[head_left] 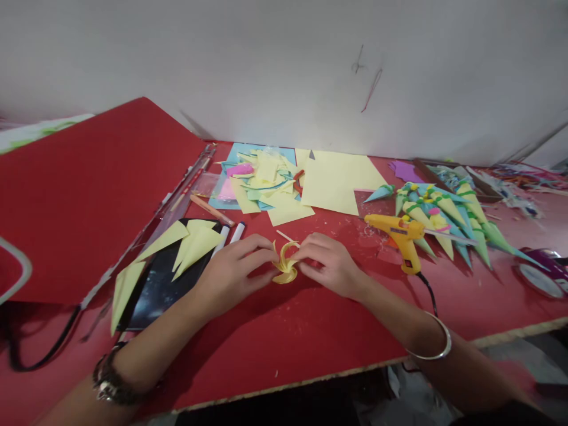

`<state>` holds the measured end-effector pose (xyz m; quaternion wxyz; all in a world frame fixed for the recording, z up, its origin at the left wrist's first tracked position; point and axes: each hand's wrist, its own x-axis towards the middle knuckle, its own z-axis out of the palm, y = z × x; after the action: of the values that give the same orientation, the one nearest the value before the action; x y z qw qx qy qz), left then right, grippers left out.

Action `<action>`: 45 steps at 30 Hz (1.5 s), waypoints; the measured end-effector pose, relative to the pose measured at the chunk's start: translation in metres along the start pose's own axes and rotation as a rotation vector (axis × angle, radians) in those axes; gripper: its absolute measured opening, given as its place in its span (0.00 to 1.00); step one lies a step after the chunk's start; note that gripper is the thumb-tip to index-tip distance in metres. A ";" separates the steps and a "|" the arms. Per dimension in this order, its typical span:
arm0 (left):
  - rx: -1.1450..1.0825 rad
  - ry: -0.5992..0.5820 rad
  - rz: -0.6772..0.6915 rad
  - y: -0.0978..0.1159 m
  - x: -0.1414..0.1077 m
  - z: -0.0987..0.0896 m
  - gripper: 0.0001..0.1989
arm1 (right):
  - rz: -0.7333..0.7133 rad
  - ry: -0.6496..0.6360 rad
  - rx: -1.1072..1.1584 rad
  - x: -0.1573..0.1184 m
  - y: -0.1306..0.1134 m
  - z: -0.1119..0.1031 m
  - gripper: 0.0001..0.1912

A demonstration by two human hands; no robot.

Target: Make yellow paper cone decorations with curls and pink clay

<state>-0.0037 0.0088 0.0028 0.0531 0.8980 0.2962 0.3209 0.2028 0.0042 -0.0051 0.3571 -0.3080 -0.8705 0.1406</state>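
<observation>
Pinching a yellow paper swirl over the desk

In the head view, the yellow paper swirl (287, 273) is near the middle of the red desk (288, 349), between the left hand (237, 269) and right hand (333, 266). The fingers of both hands grip its edges; whether it touches the desk is hard to tell. Its strips curve around, so it looks partly shaped. Trimmed cones (449, 208) on the right seem finished, while plain yellow cones (197, 242) on the left, lying partly over a flat black thing (168, 296), have no trim and appear left to do. Beyond the hands lie paper scraps (266, 168) and a large yellow sheet (337, 180). A glue gun (399, 234) rests near the right hand; its cord (429, 293) runs toward the right forearm and could snag.
</observation>
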 end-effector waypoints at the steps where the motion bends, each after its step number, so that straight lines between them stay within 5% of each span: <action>1: -0.008 -0.005 -0.011 0.000 0.000 0.000 0.04 | 0.012 0.003 0.000 0.000 0.000 0.000 0.05; 45: -0.096 -0.038 -0.074 0.005 0.002 0.001 0.06 | 0.050 -0.140 0.043 0.002 0.001 0.004 0.09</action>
<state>0.0005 0.0061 0.0046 0.1135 0.8888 0.3123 0.3155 0.1989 0.0064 -0.0075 0.2982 -0.3114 -0.8822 0.1891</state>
